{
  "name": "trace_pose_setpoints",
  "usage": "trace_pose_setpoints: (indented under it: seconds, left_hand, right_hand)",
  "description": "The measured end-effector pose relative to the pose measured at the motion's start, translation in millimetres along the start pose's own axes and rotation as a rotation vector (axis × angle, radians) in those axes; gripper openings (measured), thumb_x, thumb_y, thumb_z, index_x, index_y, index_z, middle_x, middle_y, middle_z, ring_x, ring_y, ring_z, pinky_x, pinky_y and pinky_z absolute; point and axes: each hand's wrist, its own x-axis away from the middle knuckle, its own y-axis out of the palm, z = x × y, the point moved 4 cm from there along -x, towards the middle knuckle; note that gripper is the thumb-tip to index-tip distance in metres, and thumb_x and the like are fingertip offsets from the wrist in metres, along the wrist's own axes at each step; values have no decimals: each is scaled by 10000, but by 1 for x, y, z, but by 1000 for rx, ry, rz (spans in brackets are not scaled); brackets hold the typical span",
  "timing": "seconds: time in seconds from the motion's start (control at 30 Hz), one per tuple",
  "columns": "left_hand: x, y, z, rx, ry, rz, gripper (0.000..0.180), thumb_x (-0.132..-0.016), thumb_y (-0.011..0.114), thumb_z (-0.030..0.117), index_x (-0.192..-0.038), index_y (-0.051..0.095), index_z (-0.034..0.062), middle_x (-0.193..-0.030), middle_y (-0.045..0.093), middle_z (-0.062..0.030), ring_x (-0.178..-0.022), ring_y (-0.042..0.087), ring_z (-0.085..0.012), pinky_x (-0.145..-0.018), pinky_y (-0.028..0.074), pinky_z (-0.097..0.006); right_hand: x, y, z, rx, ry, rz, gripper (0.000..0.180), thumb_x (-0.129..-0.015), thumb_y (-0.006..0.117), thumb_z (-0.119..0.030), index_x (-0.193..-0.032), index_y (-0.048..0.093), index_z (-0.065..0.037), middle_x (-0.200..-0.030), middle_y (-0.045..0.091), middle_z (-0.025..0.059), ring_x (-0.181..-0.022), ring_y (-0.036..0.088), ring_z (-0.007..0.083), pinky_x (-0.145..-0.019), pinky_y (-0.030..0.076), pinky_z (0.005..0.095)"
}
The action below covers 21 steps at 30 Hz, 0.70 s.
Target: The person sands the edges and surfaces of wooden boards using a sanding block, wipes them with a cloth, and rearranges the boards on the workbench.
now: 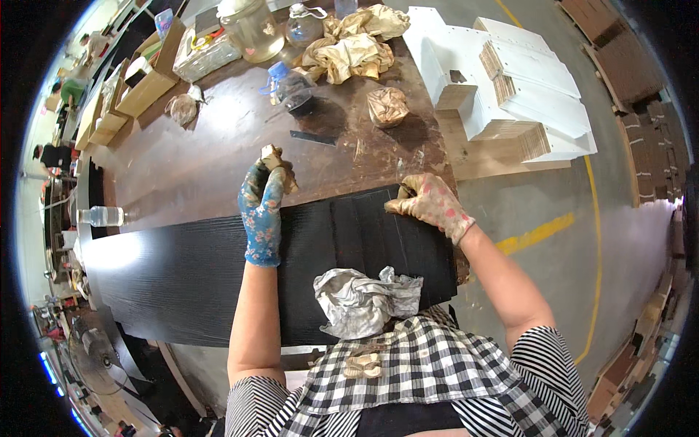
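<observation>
The left hand (263, 207), in a blue floral glove, is raised near the far edge of a black wood-grained panel (196, 269), its fingers curled in; the tan, stained patch at the fingertips may be a small wad or the soiled glove itself, so I cannot tell whether it grasps anything. The right hand (431, 206), in a pale glove with pink spots, has thumb and fingers drawn together at the panel's far edge, near its right end; whether it pinches that edge is unclear.

The panel lies across the near side of the brown tabletop (189, 160) and seems to overhang toward the person, so a hard press on the near side might tip it. A crumpled grey-white rag (364, 298) sits on the near edge against the checked apron (437, 364); a lean or turn of the body could drag it off. Soiled glove fingertips might smear the black surface.

Beyond the hands, a dark strip (313, 138), a blue-capped plastic bottle (295, 93) with dark contents and a brown wad (387, 107) stand in the way of a forward reach; a knock could spill the bottle. Farther out are crumpled tan paper (349, 58), a large jar (255, 35), cardboard boxes (149, 76) and, to the right, stacked white panels (528, 87). A clear bottle (102, 216) lies past the panel's left end.
</observation>
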Motion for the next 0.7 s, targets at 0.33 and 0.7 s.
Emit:
trace_pose_setpoints:
  seconds: [0.33,0.7]
  left_hand:
    - [-4,0,-3,-34,12,13,425,-960,560,213,-1288,525,-54,-1131,632,-123,-980,613,-193,-894,485,-342]
    - [16,-11,8,44,17,107,432,-973,544,220,-1305,505,-55,-1159,622,-123,-996,613,-200,-911,484,-347]
  right_hand:
    - [-8,1,-1,3,162,-60,421,-768,738,-403,-798,655,9,-779,683,181,-813,670,332,-769,515,412]
    - [77,19,-2,15,-331,215,227,-806,640,-65,-1029,682,-60,-946,697,90,-764,677,234,-685,550,327]
